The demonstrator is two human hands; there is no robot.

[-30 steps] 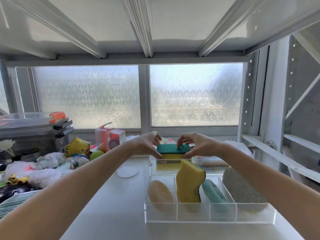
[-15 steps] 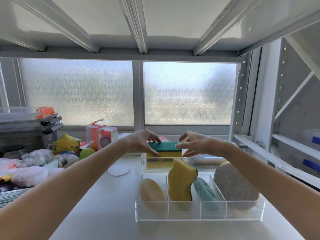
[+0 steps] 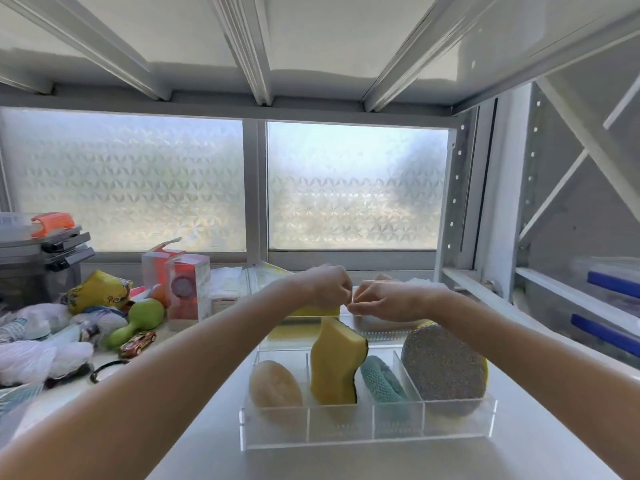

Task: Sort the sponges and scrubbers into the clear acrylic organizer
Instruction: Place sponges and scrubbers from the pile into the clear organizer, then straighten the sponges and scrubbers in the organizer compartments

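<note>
Both hands, left hand [image 3: 329, 285] and right hand [image 3: 388, 301], meet fingers curled above the organizer [image 3: 363, 424] (rear section). A yellow sponge [image 3: 313, 311] lies just beneath the left fingers [image 3: 341, 296]; whether they grip it cannot be told.

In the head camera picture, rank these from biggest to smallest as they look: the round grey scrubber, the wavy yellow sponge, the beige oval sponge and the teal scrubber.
1. Round grey scrubber
2. Wavy yellow sponge
3. Beige oval sponge
4. Teal scrubber, partly hidden behind the yellow sponge and the divider, so its rank below the beige one is unsure.
</note>
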